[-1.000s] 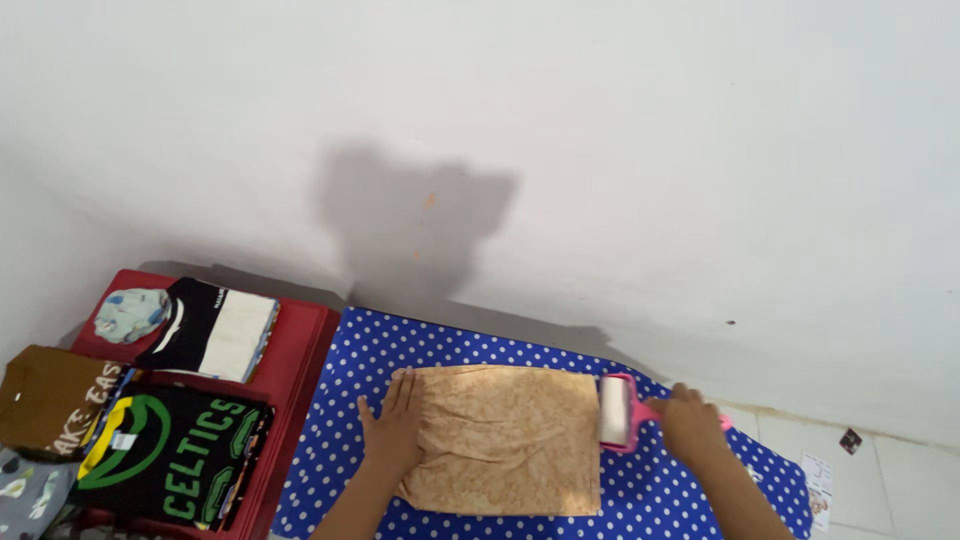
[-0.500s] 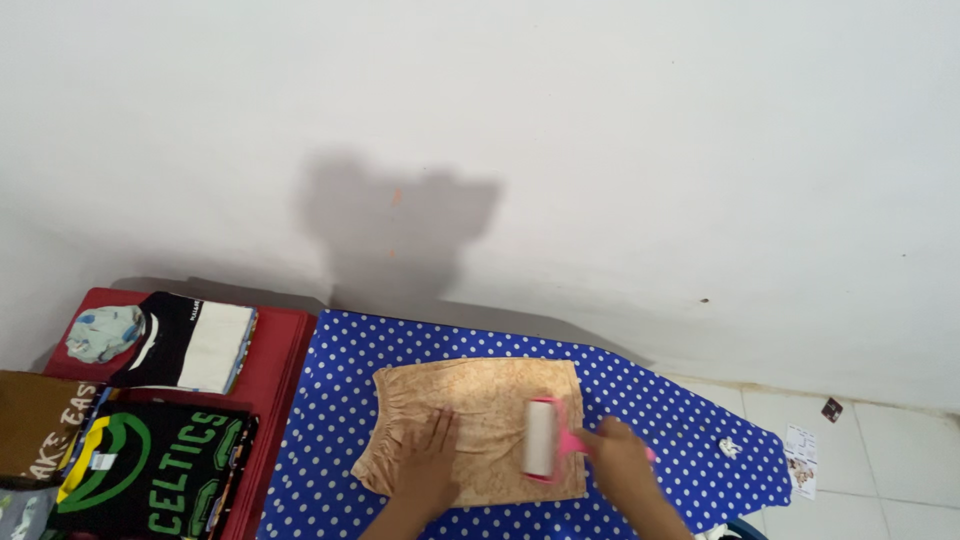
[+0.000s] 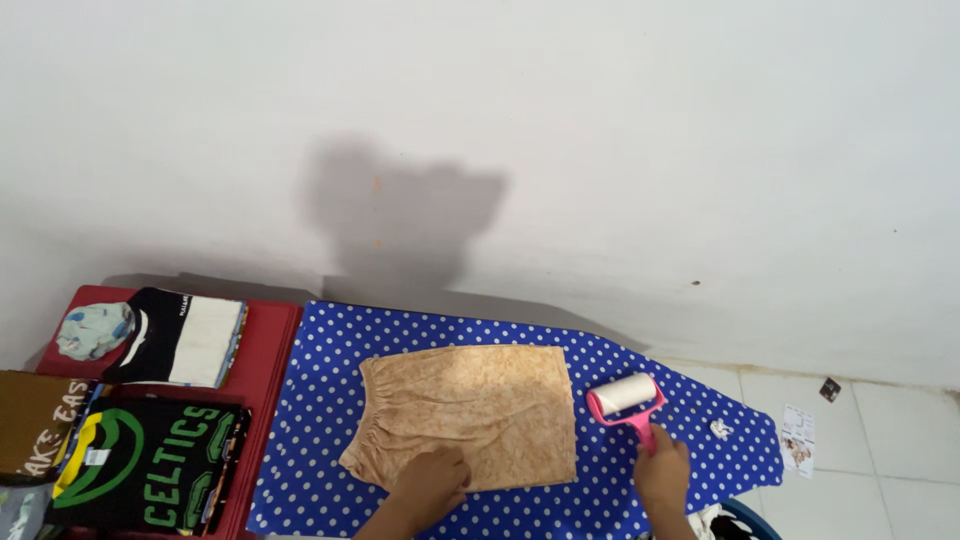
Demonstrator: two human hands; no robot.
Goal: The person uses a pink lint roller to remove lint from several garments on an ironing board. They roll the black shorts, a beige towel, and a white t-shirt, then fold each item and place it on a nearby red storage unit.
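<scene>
A small printed paper card, white with a little coloured picture, lies on the pale tiled floor at the far right, and a tiny dark square scrap sits on the tiles just beyond it. On the left, a red table carries folded shirts whose printed fronts show: a black shirt with green lettering and a green-and-yellow collar ring, a brown shirt with pale lettering at the left edge, a black shirt with a white band behind them, and a small light-blue patterned bundle in the far corner. In the middle stands a board under a blue cover with white polka dots, its right end tapering to a rounded tip where a small white scrap rests. Tan shorts of soft mottled cloth lie flat on the board, gathered and crinkled along the left waistband, smooth and straight-edged on the right. The left hand presses down on the near edge of the shorts, fingers lying together and flat on the cloth, gripping nothing. The right hand is closed around the pink handle of a lint roller, whose white cylinder in a pink frame rests on the dotted cover just beside the right edge of the shorts, clear of the cloth. Behind everything is a plain white wall with a grey shadow on it.
</scene>
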